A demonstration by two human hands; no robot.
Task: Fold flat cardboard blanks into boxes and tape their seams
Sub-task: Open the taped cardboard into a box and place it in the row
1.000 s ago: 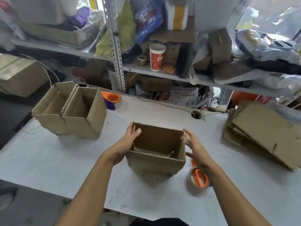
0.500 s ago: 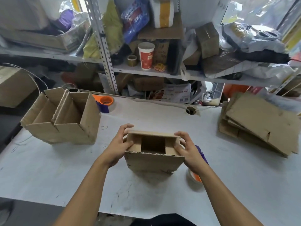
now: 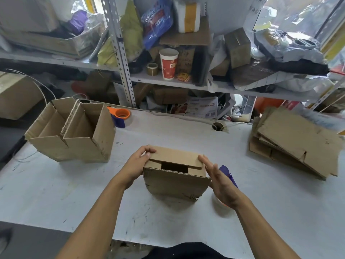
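Press the far flap down flat on the box (image 3: 176,172), mid-table near the front edge, then bring the near flap over until the edges meet, keeping both side flaps tucked under so the seam lies level for tape. Left hand (image 3: 135,165) curled round the far-left corner, fingers hooked over the folded flap. Right hand (image 3: 218,177) flat against the right wall, fingers straight, gripping nothing. Tape dispenser (image 3: 228,175) just right of the box, mostly hidden behind that hand, apparently within reach.
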